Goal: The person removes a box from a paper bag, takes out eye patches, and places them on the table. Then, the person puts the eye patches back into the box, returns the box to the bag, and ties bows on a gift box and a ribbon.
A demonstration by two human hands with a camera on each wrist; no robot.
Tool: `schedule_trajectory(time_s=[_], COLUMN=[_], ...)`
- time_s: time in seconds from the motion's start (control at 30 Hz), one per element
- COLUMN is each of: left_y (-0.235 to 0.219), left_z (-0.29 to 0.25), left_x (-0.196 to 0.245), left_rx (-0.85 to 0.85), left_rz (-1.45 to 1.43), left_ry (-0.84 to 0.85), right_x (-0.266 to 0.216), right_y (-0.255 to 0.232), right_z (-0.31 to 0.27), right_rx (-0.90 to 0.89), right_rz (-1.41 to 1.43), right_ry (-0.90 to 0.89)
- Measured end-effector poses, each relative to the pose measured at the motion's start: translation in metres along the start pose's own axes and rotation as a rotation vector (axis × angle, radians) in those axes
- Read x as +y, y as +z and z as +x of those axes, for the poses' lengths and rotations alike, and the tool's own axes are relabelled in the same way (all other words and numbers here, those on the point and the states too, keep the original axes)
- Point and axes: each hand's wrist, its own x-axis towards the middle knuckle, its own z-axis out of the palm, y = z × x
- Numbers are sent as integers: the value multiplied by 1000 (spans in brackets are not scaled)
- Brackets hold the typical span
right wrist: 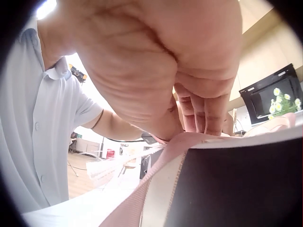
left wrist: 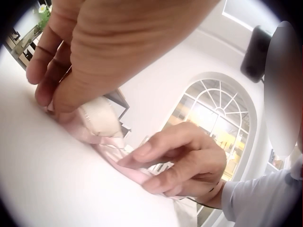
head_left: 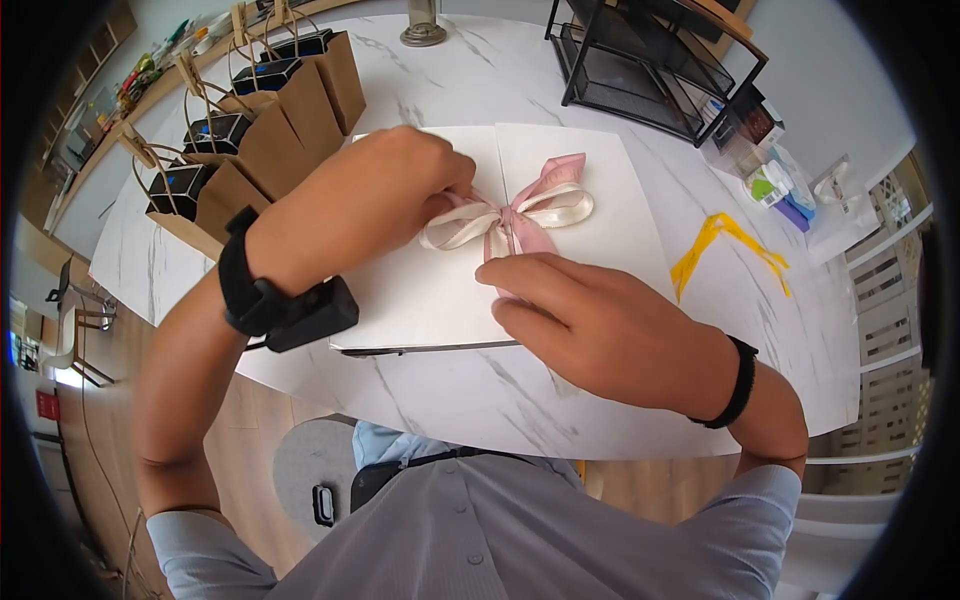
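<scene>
A bow of pink and cream ribbon (head_left: 560, 208) lies on top of a white box (head_left: 400, 300). The left hand (head_left: 385, 190) pinches pink ribbon beside the bow's left loop; in the left wrist view that hand (left wrist: 90, 56) has its fingertips low on the box top. Just below the knot, the right hand (head_left: 610, 330) holds a ribbon tail between thumb and fingers. The right wrist view shows pink ribbon (right wrist: 177, 146) running from under the right hand (right wrist: 161, 66) and down over the box's dark side, with a cream ribbon (right wrist: 163, 189) alongside.
Brown paper bags (head_left: 290, 130) with black boxes inside stand at the left. A black mesh rack (head_left: 640, 80) is at the back right. Yellow ribbon (head_left: 715, 235) lies right of the box, near small bottles (head_left: 768, 185). A glass vessel (head_left: 422, 30) stands at the back.
</scene>
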Motion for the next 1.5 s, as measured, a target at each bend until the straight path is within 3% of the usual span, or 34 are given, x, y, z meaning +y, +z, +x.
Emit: schedule_trajectory(time_s=[0.1, 0.2, 0.27, 0.33, 0.47, 0.57, 0.73, 0.8, 0.93, 1.03, 1.2, 1.3, 1.37, 1.5], left_y=[-2, 6, 5, 6, 3, -1, -3, -1, -2, 3, 4, -2, -6, -6], left_z=[16, 30, 34, 32, 17, 6, -4, -4, -6, -7, -16, -27, -33, -46], left_x=[-14, -30, -22, -14, 2, 26, 32, 31, 35, 37, 47, 55, 57, 74], left_rx=[82, 99, 58, 15, 64, 209, 135, 32, 46, 153, 99, 58, 77, 64], left_rz=[233, 90, 16, -55, -56, -60, -2, -93, -63, -117, 185, 153, 167, 209], left_ry=[-2, 21, -20, -68, -89, -121, -123, -138, -126, -9, 70, -23, 21, 41], right_x=[3, 5, 5, 7, 8, 5, -2, -5, -9, -15, -23, -23, -20, -4], right_y=[4, 8, 10, 6, 7, 10, 14, 13, 9, 11, 11, 2, -1, -16], right_z=[-5, -7, -12, -15, -18, -16, -18, -18, -20, -18, -26, -32, -34, -28], right_rx=[45, 119, 128, 110, 134, 190, 250, 288, 261, 294, 328, 230, 193, 291], right_rz=[26, 76, -90, -30, 97, 81, 97, 104, 132, 172, 201, 353, 566, 431], right_ry=[8, -38, -79, -70, -67, -60, -110, -118, -109, -112, -122, -20, 123, 189])
